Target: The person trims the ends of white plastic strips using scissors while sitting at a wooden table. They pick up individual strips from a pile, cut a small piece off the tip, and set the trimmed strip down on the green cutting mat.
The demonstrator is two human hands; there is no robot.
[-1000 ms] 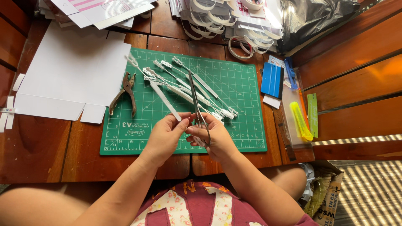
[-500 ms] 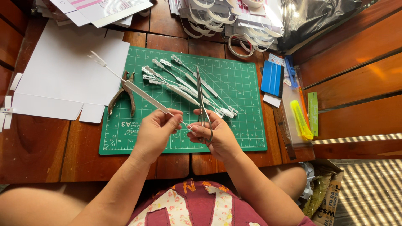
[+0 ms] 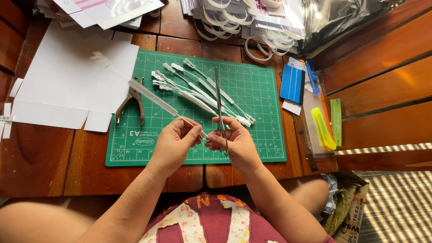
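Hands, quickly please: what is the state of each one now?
Left hand: closed on a white plastic strip.
Right hand: closed on long metal tweezers.

Far end of the thin white strip (image 3: 153,96) is motion-blurred, so can't make out its tip. The tweezers (image 3: 220,108) vanish behind the right hand (image 3: 236,141), grip unclear. The paper stacks (image 3: 103,9) and tape rolls (image 3: 252,22) get chopped by the top edge.

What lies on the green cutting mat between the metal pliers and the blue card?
In the head view, a pile of white plastic strips lies there.
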